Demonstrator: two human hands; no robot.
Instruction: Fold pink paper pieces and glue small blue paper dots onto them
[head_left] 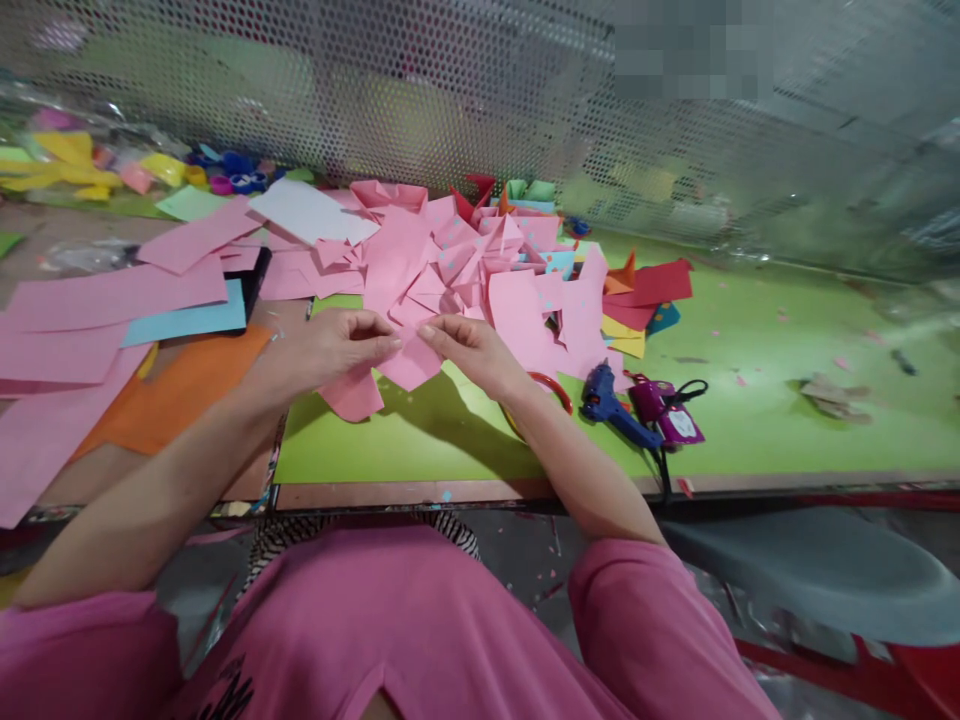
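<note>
Both of my hands pinch one folded piece of pink paper (409,365) just above the green table top (420,440). My left hand (330,345) grips its left side, with a pink flap hanging below it. My right hand (469,345) holds the right side with thumb and fingers closed on the fold. A heap of pink paper pieces (480,270) lies right behind my hands.
Large pink sheets (97,300), a blue sheet and an orange sheet (180,385) lie at the left. A blue glue gun (611,405), a purple item with scissors (667,410) and a red ring sit at the right. A perforated metal screen (480,90) backs the table.
</note>
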